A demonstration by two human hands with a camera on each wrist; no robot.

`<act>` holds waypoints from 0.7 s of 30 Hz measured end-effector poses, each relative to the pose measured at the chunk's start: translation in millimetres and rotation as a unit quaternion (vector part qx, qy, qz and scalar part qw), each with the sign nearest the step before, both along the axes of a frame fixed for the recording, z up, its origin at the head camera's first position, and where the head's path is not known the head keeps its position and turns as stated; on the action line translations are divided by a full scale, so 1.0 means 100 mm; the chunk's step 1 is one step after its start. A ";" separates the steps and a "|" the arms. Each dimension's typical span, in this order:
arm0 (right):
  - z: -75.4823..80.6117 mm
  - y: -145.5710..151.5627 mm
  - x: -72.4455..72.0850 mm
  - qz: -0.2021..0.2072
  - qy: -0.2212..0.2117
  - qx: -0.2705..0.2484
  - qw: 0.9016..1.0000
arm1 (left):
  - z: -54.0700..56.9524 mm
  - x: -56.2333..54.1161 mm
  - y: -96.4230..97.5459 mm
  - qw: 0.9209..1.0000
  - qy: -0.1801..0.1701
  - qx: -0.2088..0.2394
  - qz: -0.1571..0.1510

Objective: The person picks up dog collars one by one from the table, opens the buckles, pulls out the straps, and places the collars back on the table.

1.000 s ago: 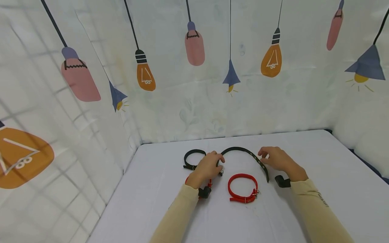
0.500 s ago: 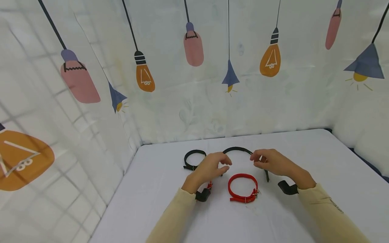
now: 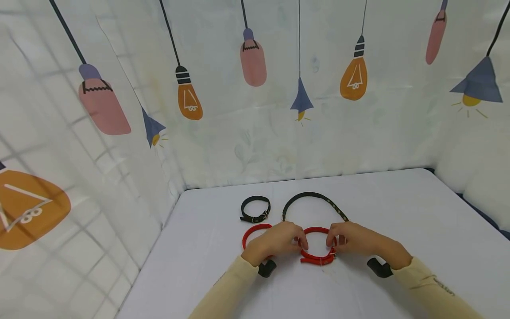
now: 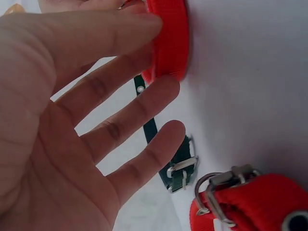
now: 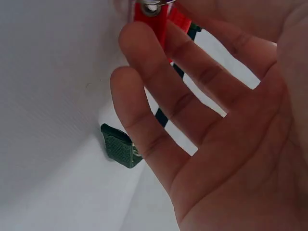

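In the head view a red buckled collar [image 3: 316, 229] forms a loop on the white table between both hands. My left hand [image 3: 275, 243] pinches its left side. The left wrist view has thumb and forefinger at the red strap [image 4: 172, 43], the other fingers spread. At the loop's right side, by the buckle, my right hand [image 3: 360, 239] pinches the strap. In the right wrist view its fingers lie at the collar's eyeleted band [image 5: 150, 26]; the thumb tip is hidden. A dark, unbuckled collar [image 3: 308, 194] curves behind, its right end covered by the right hand in the head view.
A second red collar [image 3: 249, 232] lies under my left forearm, its buckle [image 4: 228, 187] near the left fingers. Behind it rests a dark buckled collar [image 3: 255, 219]. The white table [image 3: 191, 266] meets a lamp-patterned curtain [image 3: 223, 150] at the back.
Both hands have left the dark unbuckled collar and come toward the body, down to the middle red collar, which they now pinch at either side.
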State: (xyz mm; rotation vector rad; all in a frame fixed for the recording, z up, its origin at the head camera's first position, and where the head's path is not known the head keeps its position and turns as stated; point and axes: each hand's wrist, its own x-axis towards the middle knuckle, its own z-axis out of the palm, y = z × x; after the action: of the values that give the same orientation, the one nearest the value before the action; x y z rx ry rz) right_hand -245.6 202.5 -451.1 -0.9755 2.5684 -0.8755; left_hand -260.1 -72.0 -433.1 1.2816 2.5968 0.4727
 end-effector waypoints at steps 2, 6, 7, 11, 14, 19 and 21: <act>-0.02 -0.01 0.01 0.003 0.010 0.008 1.000 | -0.04 0.00 0.01 1.000 0.001 -0.001 -0.005; -0.05 -0.04 0.03 0.002 0.022 0.013 1.000 | -0.10 -0.02 0.01 1.000 0.006 -0.002 -0.009; -0.05 -0.04 0.03 0.002 0.022 0.012 1.000 | -0.11 -0.03 0.01 1.000 0.008 -0.002 -0.008; -0.04 -0.03 0.01 0.004 0.016 0.005 1.000 | -0.10 -0.04 -0.02 1.000 0.000 0.007 0.003; 0.00 -0.01 -0.02 0.004 0.013 -0.013 1.000 | -0.03 -0.04 -0.06 1.000 -0.008 0.021 0.012; 0.16 0.06 -0.06 0.001 0.004 -0.065 0.998 | 0.14 -0.08 -0.15 0.995 -0.028 0.091 0.023; 0.23 0.09 -0.08 0.001 0.002 -0.083 0.997 | 0.19 -0.10 -0.20 0.990 -0.040 0.130 0.029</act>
State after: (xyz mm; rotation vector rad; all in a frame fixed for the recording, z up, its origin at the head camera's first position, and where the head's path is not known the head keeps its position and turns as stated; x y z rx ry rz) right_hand -253.7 211.8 -427.8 -1.0255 2.5298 -1.1017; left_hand -270.6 -92.1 -414.1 1.2347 2.5758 0.8791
